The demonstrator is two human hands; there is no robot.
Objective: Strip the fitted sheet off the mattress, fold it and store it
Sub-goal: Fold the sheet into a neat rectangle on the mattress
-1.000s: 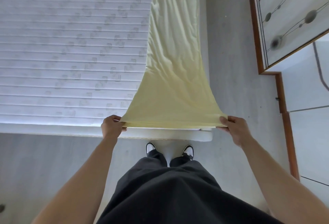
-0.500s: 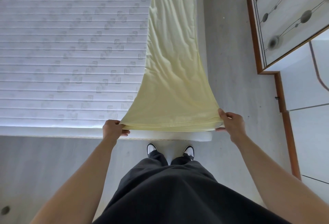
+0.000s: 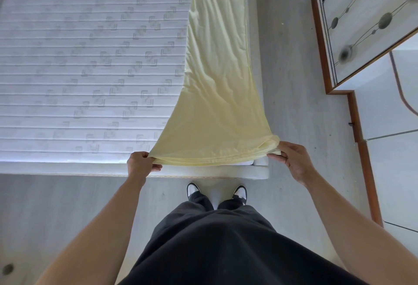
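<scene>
The pale yellow fitted sheet (image 3: 217, 94) lies folded into a long strip along the right side of the bare white quilted mattress (image 3: 90, 58). Its near end is layered and stretched between my hands just above the mattress's near edge. My left hand (image 3: 141, 164) pinches the left corner of that end. My right hand (image 3: 294, 160) grips the right corner, where the cloth bunches slightly past the mattress corner. The strip's far end runs out of view at the top.
The white bed base (image 3: 203, 171) edge runs below the sheet, with my feet in black-and-white shoes (image 3: 216, 190) right in front of it. A wood-trimmed wardrobe (image 3: 371, 35) stands at the right. Grey floor (image 3: 289, 58) forms a narrow aisle between bed and wardrobe.
Both hands have moved forward over the mattress edge with the sheet's near end, and the right corner now bunches more.
</scene>
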